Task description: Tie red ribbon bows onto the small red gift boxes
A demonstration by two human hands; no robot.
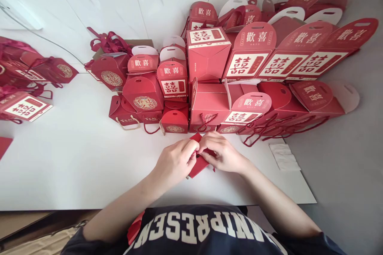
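A small red gift box [198,167] rests on the white table in front of me, partly covered by my fingers. My left hand [178,161] is closed in a pinch at the top of this box, thumb against forefinger. From the other side my right hand [223,152] also pinches at the top, its fingertips meeting those of the left. The exact part between the fingertips is hidden. A bit of dark red ribbon or cord [214,169] shows below the right hand.
Behind my hands, red gift boxes [248,65] with white labels stand stacked against the wall. Shorter boxes with rope handles [176,121] sit at the stack's front. More ribboned boxes [26,105] lie at far left. White tissue [284,157] lies near the table's [89,167] right edge.
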